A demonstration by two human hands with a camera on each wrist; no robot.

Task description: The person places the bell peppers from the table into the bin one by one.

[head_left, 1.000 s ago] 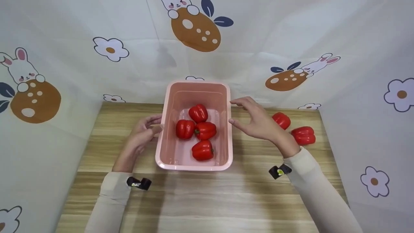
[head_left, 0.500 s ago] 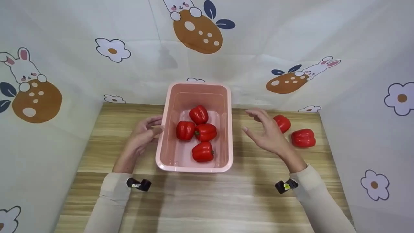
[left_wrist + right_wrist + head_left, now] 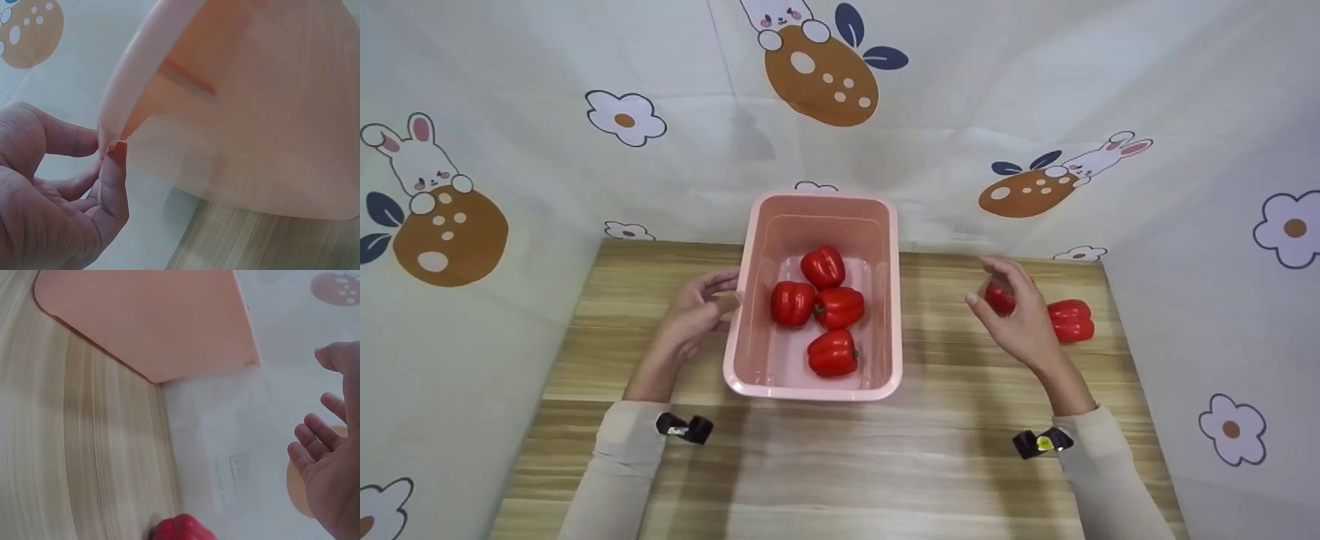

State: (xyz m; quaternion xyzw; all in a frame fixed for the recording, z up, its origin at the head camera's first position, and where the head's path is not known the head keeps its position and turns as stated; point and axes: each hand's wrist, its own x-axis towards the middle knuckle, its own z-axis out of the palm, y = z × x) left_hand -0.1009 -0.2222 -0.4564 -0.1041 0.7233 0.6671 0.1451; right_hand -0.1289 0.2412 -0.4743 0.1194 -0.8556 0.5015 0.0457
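Note:
A pink plastic bin [image 3: 810, 392] stands on the wooden table with several red bell peppers [image 3: 840, 307] on its floor. My left hand [image 3: 694, 319] is at the bin's left side; in the left wrist view its thumb and fingers pinch the rim [image 3: 126, 70]. My right hand [image 3: 1021, 322] is over the table to the right of the bin, holding nothing, with fingers spread and gently bent. It partly covers one red bell pepper [image 3: 1000, 298] in the head view. Just right of that hand lies another bell pepper [image 3: 1074, 321].
Wood-grain table [image 3: 840, 465] stretches in front of the bin. A pale curtain [image 3: 682, 172] printed with rabbits and flowers encloses the back and both sides, close behind the bin's far end. Small black cameras are strapped to both wrists.
My right hand has left the bin's right rim and moved rightward to the two loose bell peppers. The left hand and the bin stay in place.

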